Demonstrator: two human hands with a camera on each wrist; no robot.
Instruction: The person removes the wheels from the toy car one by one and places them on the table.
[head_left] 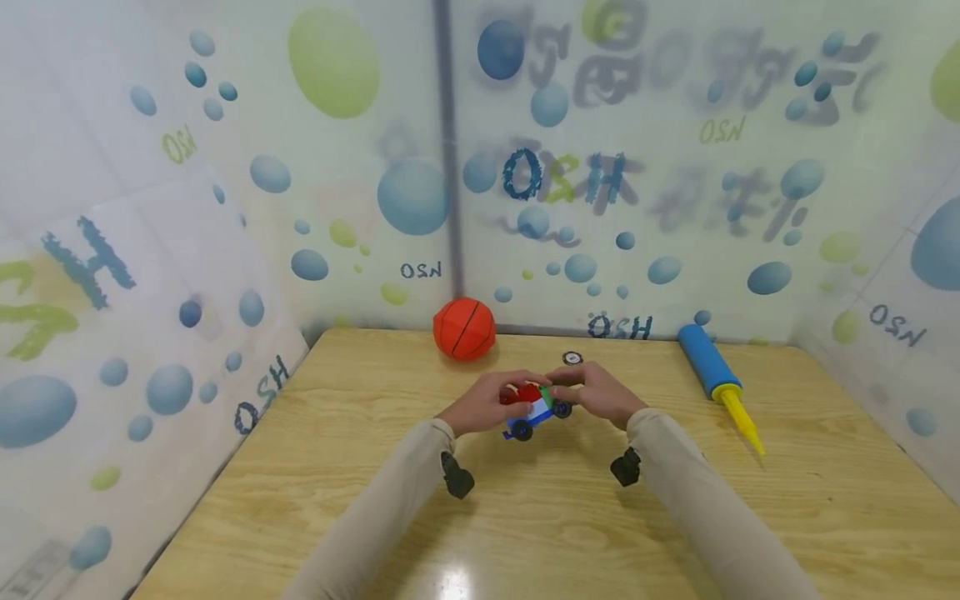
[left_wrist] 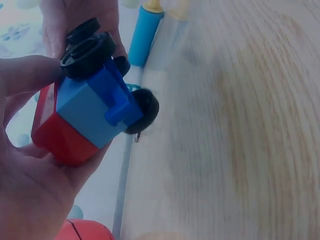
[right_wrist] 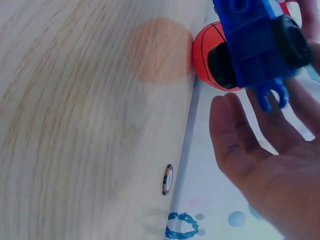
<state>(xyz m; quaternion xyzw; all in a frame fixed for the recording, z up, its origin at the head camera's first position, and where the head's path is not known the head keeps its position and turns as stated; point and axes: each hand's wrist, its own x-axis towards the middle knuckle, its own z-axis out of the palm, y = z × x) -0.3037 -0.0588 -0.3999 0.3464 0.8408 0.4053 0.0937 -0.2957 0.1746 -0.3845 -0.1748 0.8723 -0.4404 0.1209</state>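
Toy car [head_left: 540, 410] sits between the two hands, lifted clear of the desk [head_left: 555, 525], its underside showing in the right wrist view. The left hand [head_left: 483, 404] grips the red and blue body, thumb on one side, fingers on the other. The right hand [head_left: 600, 392] is at the far end, by the green part [head_left: 546, 395] and the blue hook [right_wrist: 263, 100]; whether it pinches anything there I cannot tell. The step in hand looks like two-handed handling of the raised car, the left hand supporting, the right working that end. The next move seems to call for a steady left grip and careful right fingertips, clear of the wheels.
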